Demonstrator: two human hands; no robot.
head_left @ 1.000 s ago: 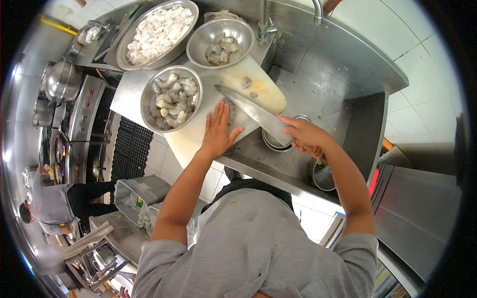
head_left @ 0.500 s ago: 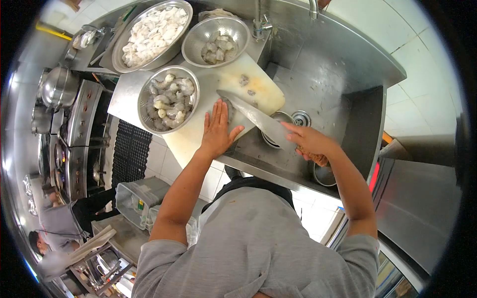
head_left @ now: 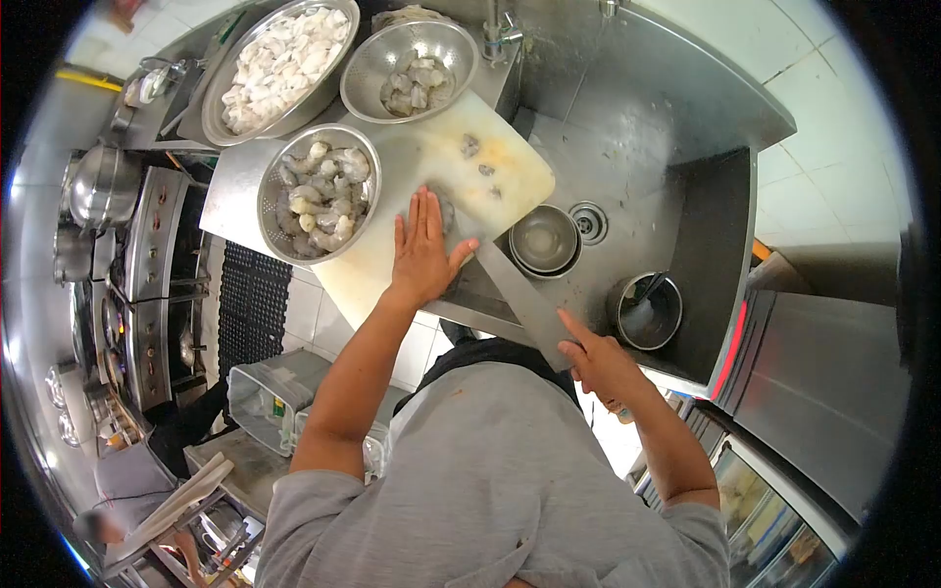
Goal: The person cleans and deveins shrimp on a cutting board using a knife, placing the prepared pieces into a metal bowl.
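Observation:
My left hand (head_left: 421, 253) lies flat on the white cutting board (head_left: 510, 147), fingers stretched out, partly over a grey shrimp (head_left: 446, 212) that shows beside the fingertips. My right hand (head_left: 606, 365) is closed around the handle of a large knife (head_left: 524, 304). The blade slants from the sink's front edge up toward the board, its tip close to my left thumb. Left of my left hand stands a perforated colander (head_left: 267, 218) full of whole peeled shrimp. Small grey scraps (head_left: 470, 146) lie on the board's right part.
Behind the board stand a second colander (head_left: 355, 90) with shrimp pieces and a large metal bowl (head_left: 211, 110) of white chunks. In the sink (head_left: 676, 186) are nested bowls (head_left: 544, 241) and a pot (head_left: 647, 312). Another person (head_left: 137, 480) is at far left, near the stoves (head_left: 157, 235).
My right hand has drawn the knife back toward my body, down and away from the shrimp; the blade's angle is steeper. My left hand stays flat. The camera view has shifted slightly.

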